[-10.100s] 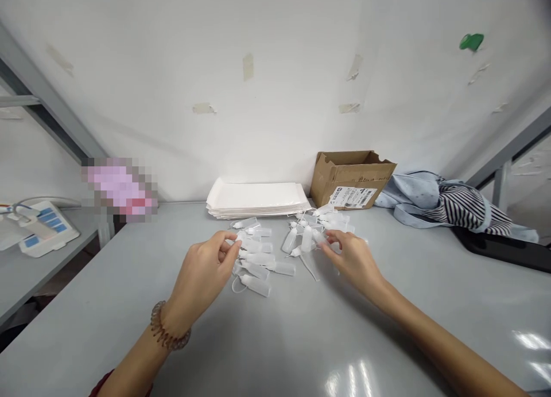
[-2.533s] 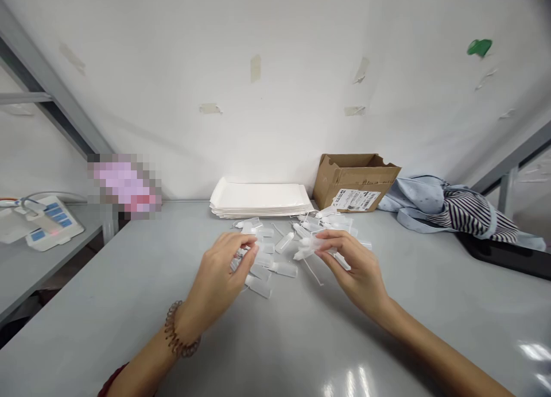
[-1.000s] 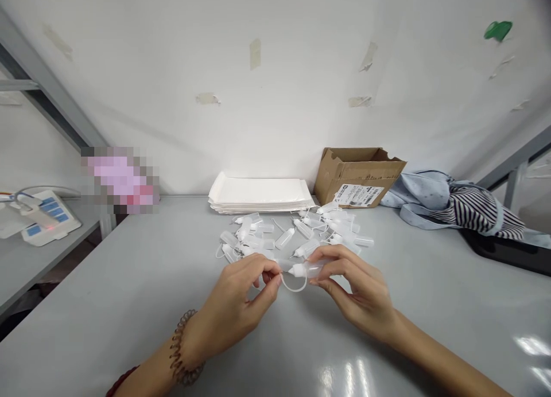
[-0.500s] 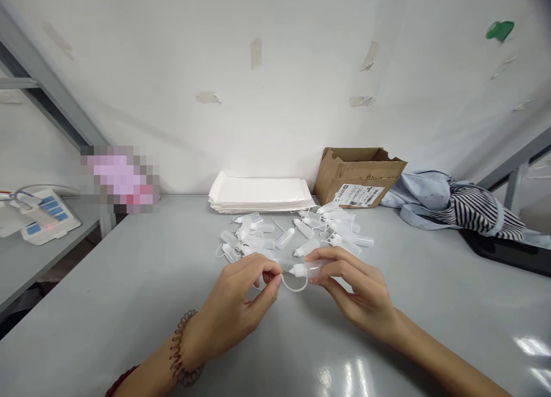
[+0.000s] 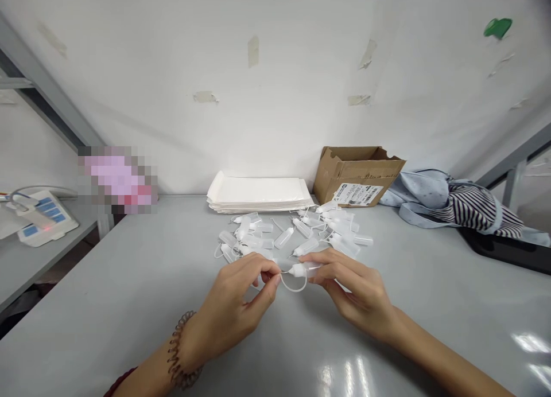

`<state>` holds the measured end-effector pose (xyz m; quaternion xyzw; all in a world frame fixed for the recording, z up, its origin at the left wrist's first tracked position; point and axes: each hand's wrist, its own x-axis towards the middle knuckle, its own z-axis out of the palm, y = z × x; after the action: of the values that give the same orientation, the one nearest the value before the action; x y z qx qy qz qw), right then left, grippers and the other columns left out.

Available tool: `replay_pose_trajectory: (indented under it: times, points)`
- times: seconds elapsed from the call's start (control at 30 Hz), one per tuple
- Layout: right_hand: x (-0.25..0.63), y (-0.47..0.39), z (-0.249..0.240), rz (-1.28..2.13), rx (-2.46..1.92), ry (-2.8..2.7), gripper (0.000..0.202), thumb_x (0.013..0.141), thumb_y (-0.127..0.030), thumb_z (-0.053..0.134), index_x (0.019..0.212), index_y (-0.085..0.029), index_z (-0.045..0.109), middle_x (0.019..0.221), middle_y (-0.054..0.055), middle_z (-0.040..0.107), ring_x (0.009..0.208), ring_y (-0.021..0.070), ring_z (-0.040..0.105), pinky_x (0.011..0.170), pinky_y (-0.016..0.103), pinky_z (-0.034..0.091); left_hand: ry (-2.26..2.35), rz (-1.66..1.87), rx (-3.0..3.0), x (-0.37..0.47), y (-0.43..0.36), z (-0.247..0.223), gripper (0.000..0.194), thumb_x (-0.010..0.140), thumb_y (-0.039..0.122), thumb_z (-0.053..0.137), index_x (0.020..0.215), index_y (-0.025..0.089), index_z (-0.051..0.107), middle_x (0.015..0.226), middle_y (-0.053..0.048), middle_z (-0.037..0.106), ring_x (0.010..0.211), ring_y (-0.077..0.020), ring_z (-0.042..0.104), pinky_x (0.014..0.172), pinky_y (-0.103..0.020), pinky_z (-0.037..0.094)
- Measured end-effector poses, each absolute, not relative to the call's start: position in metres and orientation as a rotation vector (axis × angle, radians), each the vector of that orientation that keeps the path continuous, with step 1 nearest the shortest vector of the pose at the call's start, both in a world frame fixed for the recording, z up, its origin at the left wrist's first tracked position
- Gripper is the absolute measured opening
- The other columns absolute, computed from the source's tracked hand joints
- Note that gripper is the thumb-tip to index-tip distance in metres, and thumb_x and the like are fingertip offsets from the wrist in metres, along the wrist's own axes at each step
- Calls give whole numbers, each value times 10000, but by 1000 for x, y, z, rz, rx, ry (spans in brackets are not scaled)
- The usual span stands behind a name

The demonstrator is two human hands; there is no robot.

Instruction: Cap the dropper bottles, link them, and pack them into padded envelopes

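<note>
My right hand holds a small translucent needle-tip squeeze bottle on its side, thumb and fingers round the body. The bottle's white collar and thin metal needle point left. From the collar a white strap loops down and across to my left hand, whose thumb and forefinger pinch its end right by the needle tip. Those fingertips hide the strap's end and whatever cap is on it. Just beyond both hands lies a loose pile of similar bottles, several with needles and straps showing.
A stack of white paper sheets or envelopes lies against the wall. Right of it stands an open cardboard box, then a light blue cloth bag with striped fabric on a black object. A white device with blue buttons is at far left.
The view has shifted very slightly. Both hands keep the same grip on the bottle and its strap, with barely any movement.
</note>
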<state>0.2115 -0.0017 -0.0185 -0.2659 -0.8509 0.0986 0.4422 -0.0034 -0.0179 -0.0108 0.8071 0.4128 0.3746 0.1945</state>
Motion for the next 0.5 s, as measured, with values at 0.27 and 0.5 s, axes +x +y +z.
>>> replay_pose_trajectory:
  times: [0.27,0.5]
  points:
    - [213,-1,-23,236,-632,-2148,266,832,48,419,842,-182,552,977,85,671,830,164,619,660,297,525,1127,1065,2309,-3,-17,-12,115,856,105,496,847,172,589,741,11,612,673,-100,538,639,-203,441]
    - [216,2,-30,227,-627,-2202,294,785,100,417,837,-164,535,1023,106,656,866,173,590,692,313,517,1107,1012,2360,-5,-15,-17,118,864,100,485,866,169,581,753,0,606,691,-113,534,656,-224,435]
